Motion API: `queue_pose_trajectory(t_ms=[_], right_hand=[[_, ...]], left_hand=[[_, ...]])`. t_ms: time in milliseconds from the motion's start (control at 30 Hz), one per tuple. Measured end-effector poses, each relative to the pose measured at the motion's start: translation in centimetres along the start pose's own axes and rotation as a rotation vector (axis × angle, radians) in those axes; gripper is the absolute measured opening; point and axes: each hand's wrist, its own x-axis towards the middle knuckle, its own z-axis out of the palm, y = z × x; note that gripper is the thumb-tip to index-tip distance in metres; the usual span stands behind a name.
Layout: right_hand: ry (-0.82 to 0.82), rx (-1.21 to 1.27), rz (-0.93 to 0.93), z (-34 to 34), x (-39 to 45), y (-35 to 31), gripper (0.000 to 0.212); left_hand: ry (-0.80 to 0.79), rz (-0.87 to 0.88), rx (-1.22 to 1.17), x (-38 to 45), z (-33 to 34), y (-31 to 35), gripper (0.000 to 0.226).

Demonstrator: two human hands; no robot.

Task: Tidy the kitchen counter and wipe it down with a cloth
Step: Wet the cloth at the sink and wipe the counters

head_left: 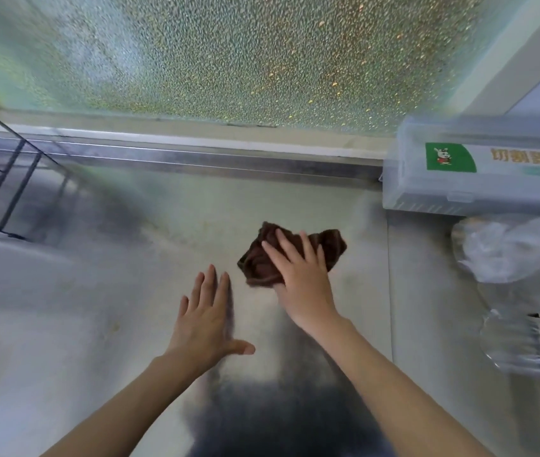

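Head view, looking down on a brushed steel tabletop [103, 324] that runs back to a low metal ledge beneath a pane of pebbled, frosted glass [229, 54]. At the far left edge stands a dark wire rack [1, 186], only partly in view.

Left of centre, the left hand [207, 319] lies palm down with fingers straight and slightly spread and the thumb pointing to the right; it is flat and empty, gripping nothing (whether it presses the steel or hovers just over it is not clear). Its bare forearm comes in from the lower left.

Just to the right and a little farther back, the right hand [301, 278] is spread palm down on top of a crumpled dark brown cloth [258, 265], pinning it against the tabletop near the middle of the surface. The cloth sticks out from under the fingers, to the left of the palm and beyond the fingertips toward the glass, with another fold showing on the far right side. The two hands are near each other but apart.

At the right, against the back ledge, sits a translucent plastic box [480, 173] with a green label showing a cartoon rabbit. In front of it lie crinkled clear plastic bags [513, 255], well apart from the cloth.
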Motion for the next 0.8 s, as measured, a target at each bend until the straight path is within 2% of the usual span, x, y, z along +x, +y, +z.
queue_pose_trajectory(t_ms=[67,100,167,267,300,333,367,467,500,533,600,667,700,733,800], right_hand=[[-0.118,-0.064,-0.176,-0.3,-1.3,0.2,0.067],[-0.121,-0.106,-0.187,-0.9,-0.3,1.4,0.068],[-0.047,-0.136,-0.036,-2.1,2.8,4.0,0.064],[0.133,-0.024,0.393,-3.4,6.8,5.6,0.056],[0.171,-0.005,0.472,-3.0,7.2,4.7,0.056],[0.176,0.001,0.477,-2.2,7.1,3.3,0.056],[0.148,-0.003,0.391,-1.2,6.5,1.6,0.057],[-0.044,-0.065,-0.076,0.5,3.6,-1.6,0.058],[-0.092,-0.103,-0.153,0.3,3.7,-1.1,0.059],[-0.085,-0.137,-0.148,-0.1,4.3,0.0,0.061],[0.038,-0.161,0.060,-1.0,6.0,2.2,0.063],[0.188,-0.066,0.425,-1.9,7.5,3.5,0.058],[0.232,-0.024,0.539,-1.9,7.9,3.1,0.055],[0.241,-0.026,0.557,-1.6,8.1,2.2,0.055],[0.170,-0.043,0.350,-0.2,7.7,-0.7,0.057]], left_hand=[[-0.013,-0.009,0.008,0.1,-0.3,0.2,0.130],[-0.018,-0.011,0.009,0.0,-0.5,0.3,0.130],[-0.026,-0.010,0.014,-0.1,-0.8,0.6,0.128],[-0.020,-0.003,0.020,-0.2,-1.1,0.7,0.128],[-0.017,-0.001,0.015,-0.3,-1.1,0.6,0.128],[-0.015,0.001,0.009,-0.3,-0.9,0.6,0.128],[-0.012,0.004,0.005,-0.4,-0.8,0.4,0.128],[-0.002,0.009,0.007,-0.3,-0.7,0.2,0.129],[0.000,0.012,0.008,-0.2,-0.6,0.2,0.129],[0.001,0.013,0.005,-0.3,-0.6,0.3,0.129],[0.008,0.016,-0.004,-0.2,-0.6,0.3,0.128],[0.027,0.026,-0.006,-0.2,-0.4,0.1,0.126],[0.041,0.034,-0.008,-0.3,-0.4,0.0,0.126],[0.059,0.047,-0.016,-0.4,-0.2,-0.2,0.124],[0.125,0.072,-0.056,-0.9,0.1,-0.8,0.117]])
